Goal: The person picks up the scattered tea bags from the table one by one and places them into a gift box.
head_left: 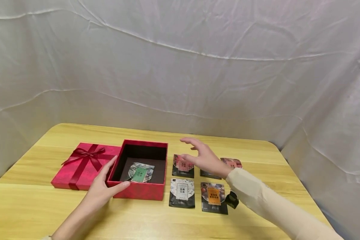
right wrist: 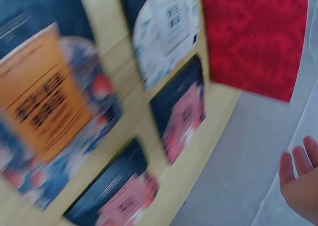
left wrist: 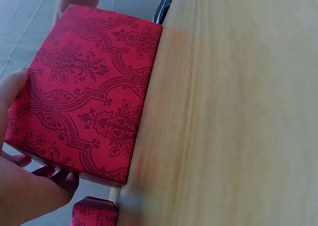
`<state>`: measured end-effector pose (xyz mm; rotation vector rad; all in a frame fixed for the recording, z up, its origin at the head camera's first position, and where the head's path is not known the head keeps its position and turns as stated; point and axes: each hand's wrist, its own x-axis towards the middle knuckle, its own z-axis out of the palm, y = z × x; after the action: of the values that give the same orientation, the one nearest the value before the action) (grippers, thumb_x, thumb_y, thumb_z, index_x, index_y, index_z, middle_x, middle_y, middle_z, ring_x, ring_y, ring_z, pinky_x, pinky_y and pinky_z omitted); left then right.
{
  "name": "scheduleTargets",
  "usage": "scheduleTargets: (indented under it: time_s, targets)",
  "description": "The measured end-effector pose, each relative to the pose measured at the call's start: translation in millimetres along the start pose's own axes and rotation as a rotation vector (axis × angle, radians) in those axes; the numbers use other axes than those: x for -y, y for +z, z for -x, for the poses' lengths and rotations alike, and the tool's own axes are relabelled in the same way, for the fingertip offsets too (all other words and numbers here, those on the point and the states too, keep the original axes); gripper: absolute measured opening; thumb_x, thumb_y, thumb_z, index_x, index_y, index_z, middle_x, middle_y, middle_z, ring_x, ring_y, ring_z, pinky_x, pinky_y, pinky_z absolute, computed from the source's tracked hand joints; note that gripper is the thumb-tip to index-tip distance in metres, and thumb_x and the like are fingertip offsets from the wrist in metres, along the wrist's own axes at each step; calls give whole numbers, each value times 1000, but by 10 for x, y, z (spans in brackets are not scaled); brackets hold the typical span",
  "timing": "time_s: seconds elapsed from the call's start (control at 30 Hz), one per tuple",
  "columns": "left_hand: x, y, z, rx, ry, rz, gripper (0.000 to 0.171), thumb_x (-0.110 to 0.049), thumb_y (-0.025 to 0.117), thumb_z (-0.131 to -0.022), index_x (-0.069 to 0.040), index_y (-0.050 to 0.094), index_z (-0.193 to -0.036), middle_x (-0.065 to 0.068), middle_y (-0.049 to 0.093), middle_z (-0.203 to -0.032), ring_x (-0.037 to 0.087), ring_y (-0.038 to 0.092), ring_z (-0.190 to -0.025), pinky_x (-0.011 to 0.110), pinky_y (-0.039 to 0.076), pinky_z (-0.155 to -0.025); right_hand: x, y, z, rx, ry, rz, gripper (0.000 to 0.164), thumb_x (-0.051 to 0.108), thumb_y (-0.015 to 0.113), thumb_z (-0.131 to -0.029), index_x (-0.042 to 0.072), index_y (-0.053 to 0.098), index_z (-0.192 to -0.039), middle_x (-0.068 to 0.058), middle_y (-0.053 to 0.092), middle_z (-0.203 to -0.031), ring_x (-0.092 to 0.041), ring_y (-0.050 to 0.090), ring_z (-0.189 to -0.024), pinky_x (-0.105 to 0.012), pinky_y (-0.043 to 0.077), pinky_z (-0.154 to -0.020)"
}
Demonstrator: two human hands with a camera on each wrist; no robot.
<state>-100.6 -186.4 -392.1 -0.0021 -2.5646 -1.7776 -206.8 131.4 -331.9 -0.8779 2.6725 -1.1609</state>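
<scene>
My left hand [head_left: 103, 188] holds the near left corner of the open red gift box [head_left: 138, 191], its thumb over the front rim and its fingers along the left side. Inside the box lies a tea packet with a green label [head_left: 141, 172]. My right hand [head_left: 205, 156] hovers to the right of the box, fingers loosely bent, with nothing in its grasp. Below it is a packet with a red label [head_left: 183, 165]; another packet [head_left: 210, 174] is partly hidden by that hand. Nearer the front lie a white-labelled packet [head_left: 182, 193] and an orange-labelled packet [head_left: 214, 198].
The red box lid [head_left: 82, 166] with its ribbon bow lies left of the box. Another red-labelled packet [head_left: 231, 162] shows behind the right sleeve. A small black object [head_left: 232, 200] is beside the sleeve. Pale cloth [head_left: 180, 73] hangs behind the wooden table [head_left: 132, 220].
</scene>
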Motion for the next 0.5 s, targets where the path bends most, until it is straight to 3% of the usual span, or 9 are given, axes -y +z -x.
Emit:
scheduleTargets:
  time_s: [0.3, 0.5]
  targets:
    - [-9, -2, 10, 1, 10, 0, 93, -23, 76, -84, -13, 17, -155, 21, 26, -151, 42, 31, -131, 68, 29, -100, -435, -243, 171, 18, 143, 52, 55, 21, 68, -90, 12, 48, -141, -9, 50, -138, -30, 45, -124, -54, 36, -102]
    - [-24, 1, 14, 3, 0, 0, 92, -22, 75, -84, -13, 17, -155, 21, 26, -151, 42, 30, -132, 68, 30, -100, -774, -422, 283, 15, 179, 68, 55, 23, 69, -89, 6, 50, -139, -13, 51, -137, -33, 45, -125, -55, 33, -104]
